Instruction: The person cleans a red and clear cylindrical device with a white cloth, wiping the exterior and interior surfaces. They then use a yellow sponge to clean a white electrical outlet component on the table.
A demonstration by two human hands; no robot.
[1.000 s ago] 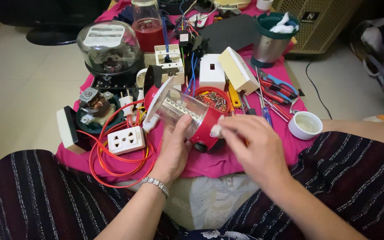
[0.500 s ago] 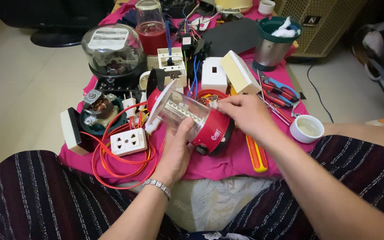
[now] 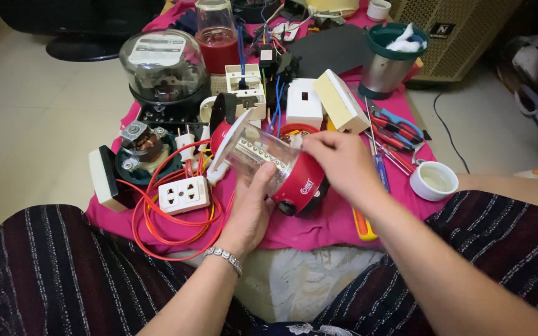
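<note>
L hand point(image 3: 253, 202) grips the clear jar point(image 3: 253, 155) of a small red blender point(image 3: 300, 180) from below; R hand point(image 3: 337, 162) clasps the red base end from above. Unit lies tilted over the near-middle of the pink cloth point(image 3: 319, 227), long axis running upper-left to lower-right, jar mouth toward the white socket block point(image 3: 184, 195) w/ orange cable point(image 3: 157, 224). Both hands on it, R nearer the base.

Red blender base point(image 3: 303, 180) under clear jar point(image 3: 253, 152) — pink cloth point(image 3: 319, 224), orange cable point(image 3: 169, 227), white socket point(image 3: 184, 195), dark striped trousers point(image 3: 51, 274).

A white rectangular label point(image 3: 159, 58) sits inside the far-left glass dome; a black badge point(image 3: 443, 29) marks the far-right grille.
</note>
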